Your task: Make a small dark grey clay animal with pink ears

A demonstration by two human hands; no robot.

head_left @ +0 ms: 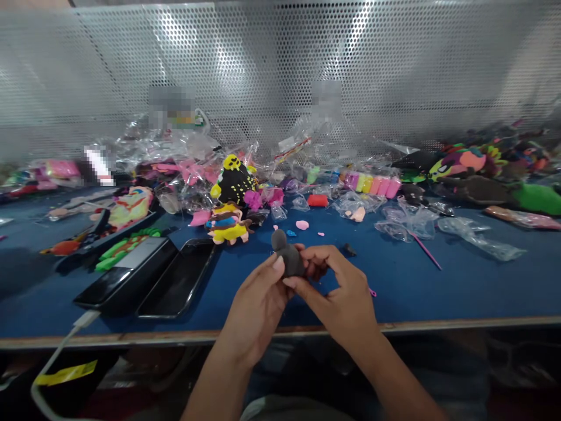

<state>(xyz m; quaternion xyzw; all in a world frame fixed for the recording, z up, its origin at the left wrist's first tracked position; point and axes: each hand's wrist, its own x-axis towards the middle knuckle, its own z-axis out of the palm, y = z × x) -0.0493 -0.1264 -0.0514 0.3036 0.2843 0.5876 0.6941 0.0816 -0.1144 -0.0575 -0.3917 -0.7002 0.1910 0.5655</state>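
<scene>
Between my two hands, just above the blue tabletop, is a dark grey clay figure (293, 261) with a small ball at its top and a larger rounded body below. My left hand (259, 298) grips it from the left, thumb pressed on the body. From the right, my right hand (339, 286) pinches the body's edge between thumb and fingers; some fingertips are hidden behind it. Small bits of pink clay (302, 224) and blue clay (291, 233) lie just beyond the figure. A dark scrap of clay (349, 250) rests past my right hand.
A phone (179, 280) and a black device with a white cable (125, 278) lie at left. Clay models stand behind, among them a black and yellow one (236, 181). Plastic wrappers (405, 219) and a purple stick (427, 251) are at right. A perforated metal panel (272, 70) closes the back.
</scene>
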